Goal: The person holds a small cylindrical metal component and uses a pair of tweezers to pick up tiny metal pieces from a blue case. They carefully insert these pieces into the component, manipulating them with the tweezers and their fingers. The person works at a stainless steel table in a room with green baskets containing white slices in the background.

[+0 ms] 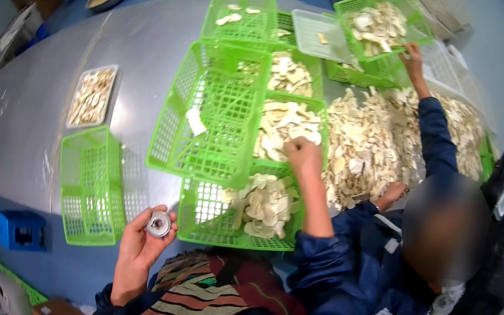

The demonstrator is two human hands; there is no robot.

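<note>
My left hand (146, 243), palm up near the table's front edge, has its fingers curled round a small round silver metal piece with a hole in its middle (158, 224). My right hand (306, 157) is over a green basket of pale dried slices (288, 127), fingers pinched together and pointing down at them. What they pinch, if anything, is too small to make out. Nearest me, another green basket (201, 216) holds larger slices (266, 211). Left of my right hand, a green basket (198, 155) tilts over its neighbours, with one white slice (195, 122) in it.
A co-worker (407, 232) stands at my right, one hand (412, 59) on a green basket of slices (379, 28). A big heap of slices (369, 144) lies between us. To the left are a white tray of slices (93, 96) and a green basket (91, 190) at the table edge.
</note>
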